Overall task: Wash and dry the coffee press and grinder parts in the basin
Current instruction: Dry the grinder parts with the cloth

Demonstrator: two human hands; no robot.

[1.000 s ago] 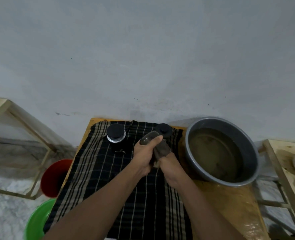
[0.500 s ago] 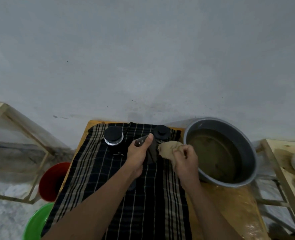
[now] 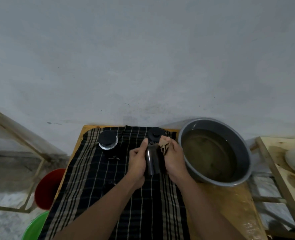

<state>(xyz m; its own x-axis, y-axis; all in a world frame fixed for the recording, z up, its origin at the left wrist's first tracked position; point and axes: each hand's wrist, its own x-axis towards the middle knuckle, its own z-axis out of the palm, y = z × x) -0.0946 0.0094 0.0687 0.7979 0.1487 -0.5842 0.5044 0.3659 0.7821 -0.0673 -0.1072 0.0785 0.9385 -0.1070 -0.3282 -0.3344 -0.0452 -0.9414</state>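
Tan rag [image 3: 164, 146] in curled right hand [image 3: 175, 159]

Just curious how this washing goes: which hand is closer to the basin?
Right. The right hand, holding a rag, is just beside the basin; the left hand grips a dark part farther off.

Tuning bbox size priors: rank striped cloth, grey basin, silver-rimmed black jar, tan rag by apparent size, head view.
1. black-and-tan striped cloth
2. round grey metal basin
3. silver-rimmed black jar
4. crumpled tan rag, partly hidden in the right hand; rank unsure
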